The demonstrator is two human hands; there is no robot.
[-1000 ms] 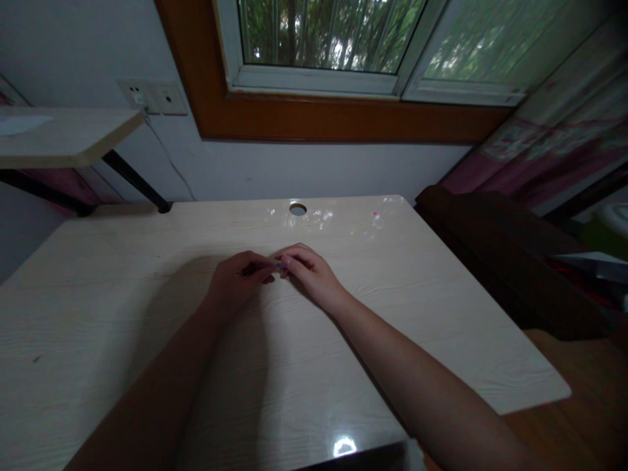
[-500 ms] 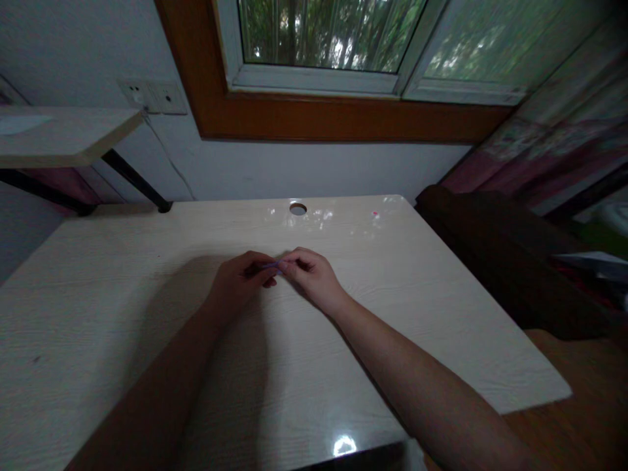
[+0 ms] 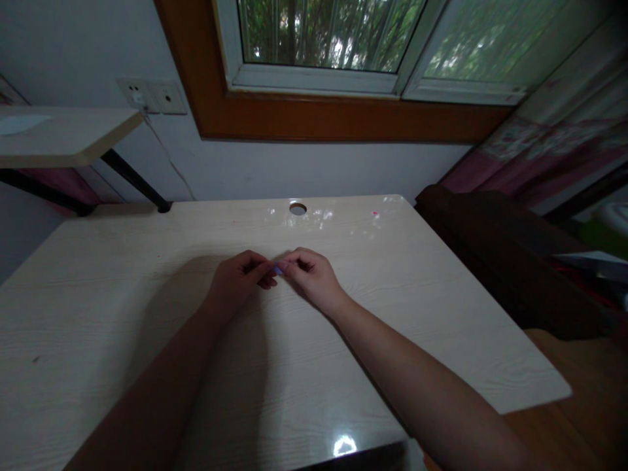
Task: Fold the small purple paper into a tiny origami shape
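Barely shifted, left hand (image 3: 239, 280) and right hand (image 3: 312, 276) meet at the fingertips, pinching a small purple piece (image 3: 279, 268).

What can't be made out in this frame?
- Small bluish-purple object: head view, mostly covered by the fingertips of the left hand and right hand pinching it; too small and dim to identify.
- Pale sheet on the light wooden shelf: head view, cut off by the left edge.
- White rounded shape: head view, blurred, cut off by the right edge.

Left hand (image 3: 240, 280) and right hand (image 3: 310, 276) meet, fingers (image 3: 290, 264) pinched (forearms converging).
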